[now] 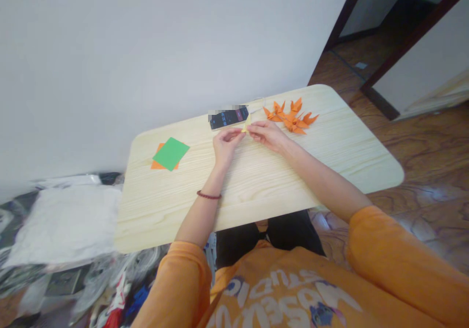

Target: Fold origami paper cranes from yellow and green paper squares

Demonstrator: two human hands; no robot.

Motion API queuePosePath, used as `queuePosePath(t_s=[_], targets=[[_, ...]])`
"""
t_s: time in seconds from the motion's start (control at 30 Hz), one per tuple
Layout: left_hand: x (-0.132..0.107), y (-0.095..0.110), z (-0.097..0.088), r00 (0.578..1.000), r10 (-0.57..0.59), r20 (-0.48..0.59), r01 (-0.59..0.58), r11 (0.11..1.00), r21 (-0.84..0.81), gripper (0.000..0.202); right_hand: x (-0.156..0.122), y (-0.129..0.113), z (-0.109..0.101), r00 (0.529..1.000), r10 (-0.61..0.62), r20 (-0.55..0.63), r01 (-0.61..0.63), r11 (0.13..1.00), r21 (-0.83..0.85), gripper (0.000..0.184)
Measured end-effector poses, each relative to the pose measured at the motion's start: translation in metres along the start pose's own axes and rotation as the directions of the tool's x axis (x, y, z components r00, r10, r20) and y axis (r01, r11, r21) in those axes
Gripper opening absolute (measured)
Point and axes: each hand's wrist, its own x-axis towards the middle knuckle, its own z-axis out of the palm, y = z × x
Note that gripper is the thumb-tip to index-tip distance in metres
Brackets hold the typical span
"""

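Note:
Between both hands, over the far middle of the table, is a small piece of folded yellow paper (248, 122) with one point sticking up. My left hand (227, 144) pinches its lower left side with thumb and fingers. My right hand (267, 135) is closed on its right side, fingertips close to those of the left. Several folded orange paper cranes (291, 118) lie grouped just right of my right hand. To the left of my hands, a green square sheet of paper (171, 154) rests on an orange sheet (157, 164).
A phone (229, 118) with a lit screen lies behind my hands, a pale cable (256, 104) by it. The light wooden table (256, 186) stands against a white wall (164, 49). Bags and cloth (69, 220) are piled at the left; wooden floor (432, 171) lies right.

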Motion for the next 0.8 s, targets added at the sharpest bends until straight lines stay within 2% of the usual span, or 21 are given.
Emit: queuePosePath(t_s=[0.17,0.33,0.5,0.63,0.8], targets=[[0.001,-0.002,-0.002,0.999,0.045,-0.021,-0.046,0.999,-0.013,0.018,0.000,0.003,0.000,0.998,0.030,-0.048,-0.027,0.998,0.061,0.032],[0.001,-0.001,-0.001,0.999,0.018,-0.032,-0.019,0.999,-0.036,0.010,0.004,0.007,-0.003,0.998,-0.034,-0.045,0.037,0.995,0.089,0.032],[0.002,-0.001,0.001,0.992,-0.115,-0.052,0.110,0.990,-0.088,0.021,0.005,0.009,-0.003,0.995,-0.074,-0.065,0.074,0.997,0.008,0.033],[0.003,-0.004,-0.001,0.987,-0.142,-0.073,0.137,0.987,-0.079,0.042,0.007,0.011,-0.004,0.990,-0.104,-0.098,0.095,0.991,-0.094,0.033],[0.005,-0.007,-0.004,0.986,-0.149,-0.069,0.142,0.985,-0.094,0.057,0.011,0.015,-0.008,0.978,-0.155,-0.139,0.133,0.979,-0.156,0.030]])
